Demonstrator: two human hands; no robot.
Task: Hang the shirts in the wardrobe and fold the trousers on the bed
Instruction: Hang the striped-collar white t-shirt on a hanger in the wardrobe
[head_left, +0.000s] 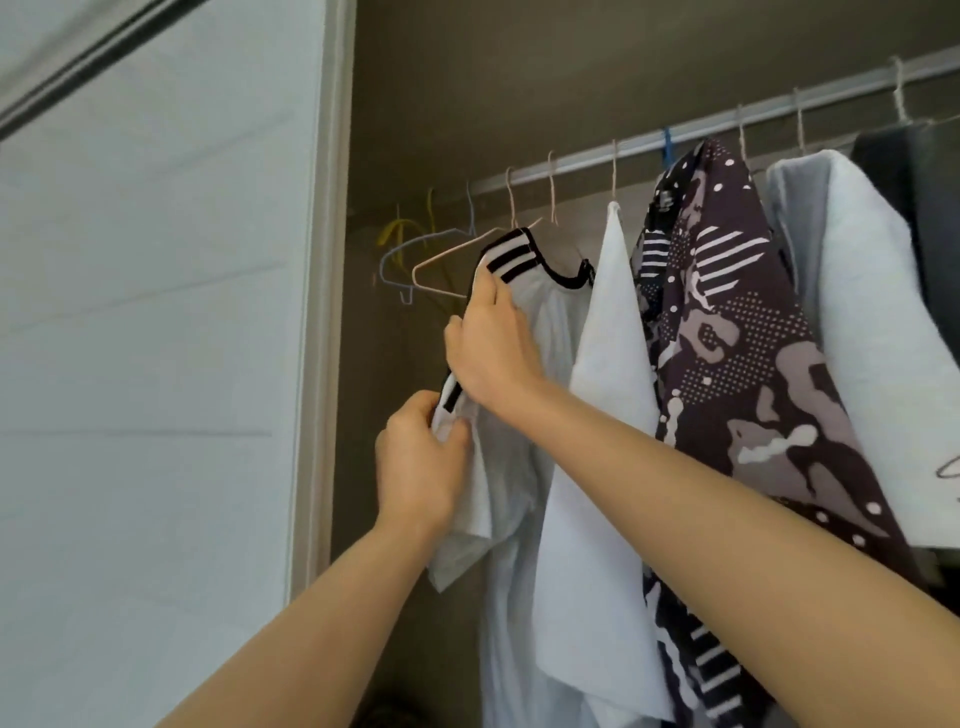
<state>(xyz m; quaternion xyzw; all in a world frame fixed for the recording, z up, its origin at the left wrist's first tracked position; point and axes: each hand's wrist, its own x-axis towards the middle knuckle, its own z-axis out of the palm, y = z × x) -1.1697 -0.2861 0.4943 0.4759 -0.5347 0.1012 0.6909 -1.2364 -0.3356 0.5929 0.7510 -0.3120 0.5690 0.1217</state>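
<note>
Hanging white shirt (540, 322) has black-striped shoulder trim.

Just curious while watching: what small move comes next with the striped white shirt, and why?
Probably tug the sleeve straight: the left hand pinches its bunched striped end while the right hand holds the shoulder of the white shirt, up by the rail.

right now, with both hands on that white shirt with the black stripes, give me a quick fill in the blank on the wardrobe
1. The left hand pinches the ____ of the white shirt with black stripes.
2. The right hand grips that shirt's striped ____.
3. The empty wire hangers are pale pink, light blue and ____.
4. The dark purple patterned shirt hangs from a ____ hook.
Missing words: sleeve; shoulder; yellow; blue.
</note>
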